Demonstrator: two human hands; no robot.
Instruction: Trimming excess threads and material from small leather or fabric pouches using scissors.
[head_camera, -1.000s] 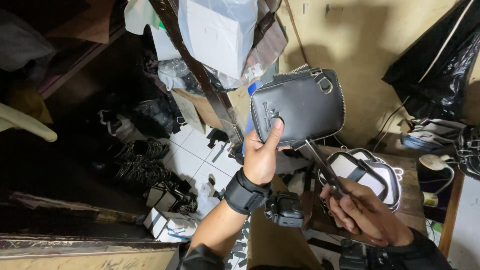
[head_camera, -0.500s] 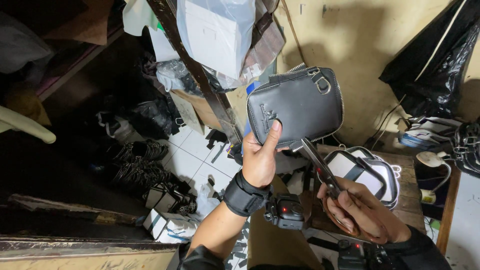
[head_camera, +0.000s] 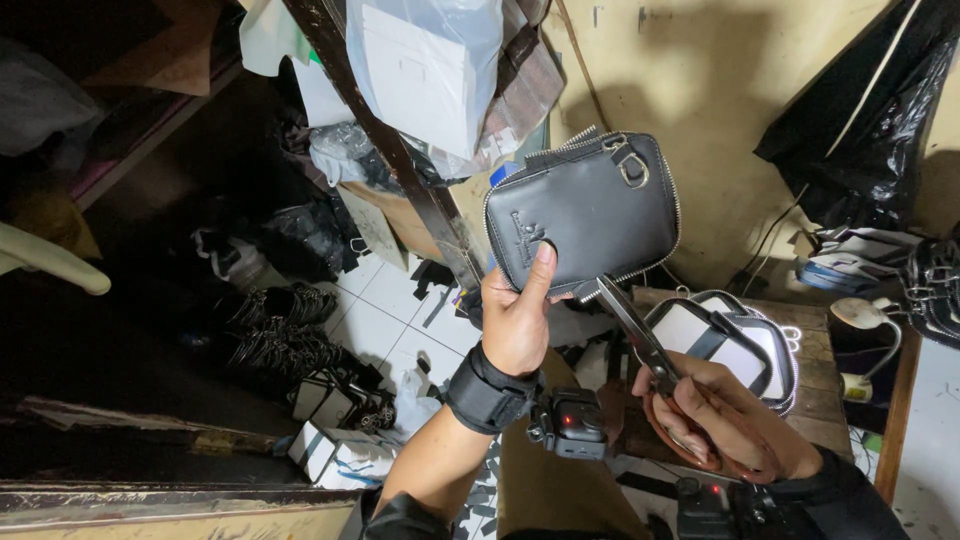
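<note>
Black leather pouch (head_camera: 585, 215) held up in the air, well above the tiled floor (head_camera: 385, 315), flat face toward the camera. Zip runs round its edge; metal clasp (head_camera: 630, 170) at its upper right corner.

Left hand (head_camera: 518, 320) clamped on the pouch's lower left corner, thumb pressed flat on the front face, fingers behind. Black wrist strap (head_camera: 488, 390) below it.

Right hand (head_camera: 725, 420) closed round the handles of scissors (head_camera: 640, 335), below and right of the pouch. Blade tips point up at the pouch's lower edge, touching or just short of the zip seam; cannot tell which. Blades look nearly closed.

Judgement: trimming at the seam. To do it well, keep the pouch steady and the edge taut, work with the tips only, blades along the seam and not into it, thumb clear of the cut line.

Below right of the pouch: wooden worktop (head_camera: 815, 335) carrying a white-and-black bag (head_camera: 735, 345). Right of the pouch: black plastic sack (head_camera: 870, 130) against the yellow wall (head_camera: 720, 60). Above left of the pouch: clear plastic bag with white sheets (head_camera: 425, 70).
</note>
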